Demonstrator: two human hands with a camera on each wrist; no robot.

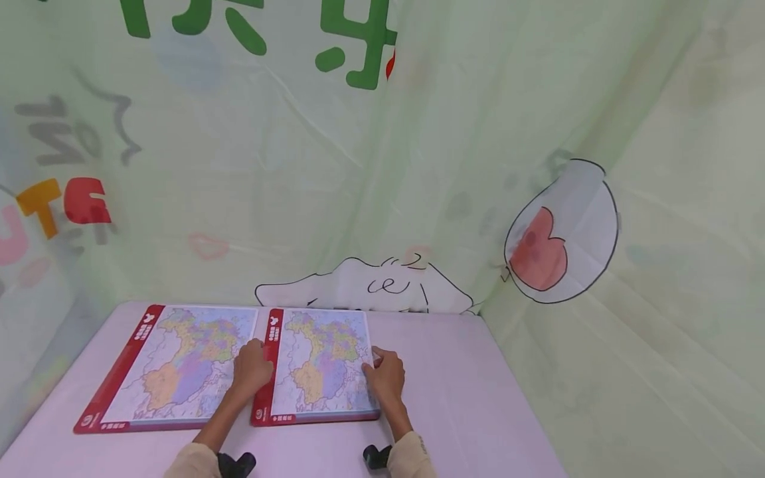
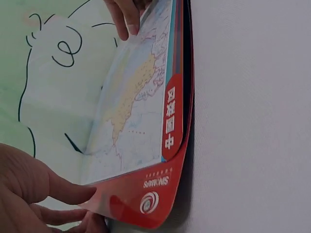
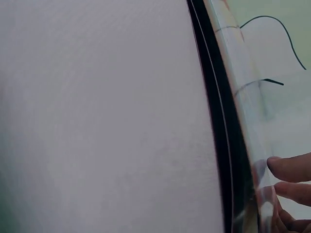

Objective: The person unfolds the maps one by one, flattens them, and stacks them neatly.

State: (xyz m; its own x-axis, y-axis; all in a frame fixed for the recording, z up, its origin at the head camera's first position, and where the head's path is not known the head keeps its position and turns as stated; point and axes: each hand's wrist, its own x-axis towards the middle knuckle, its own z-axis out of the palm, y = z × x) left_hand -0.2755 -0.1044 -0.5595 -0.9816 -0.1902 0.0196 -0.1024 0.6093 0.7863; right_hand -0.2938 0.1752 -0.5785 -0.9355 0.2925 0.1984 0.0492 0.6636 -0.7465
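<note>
A glossy map (image 1: 325,362) with a red left border lies in front of me, tilted slightly in the head view. My left hand (image 1: 251,365) pinches its red left edge; in the left wrist view the thumb (image 2: 73,191) is on top and the other fingers are below. On the opposite edge, my right hand (image 1: 387,377) grips with thumb and fingers, also seen in the right wrist view, where dark layers (image 3: 226,126) show beneath the map's edge. A larger matching map (image 1: 191,358) lies flat to the left, its right edge behind my left hand.
Both maps are on a pale pink table (image 1: 466,398). A pale green curtain (image 1: 418,166) with printed letters and drawings hangs behind and around it. Black devices (image 1: 376,457) are strapped at both wrists, near the beige sleeves (image 1: 412,457).
</note>
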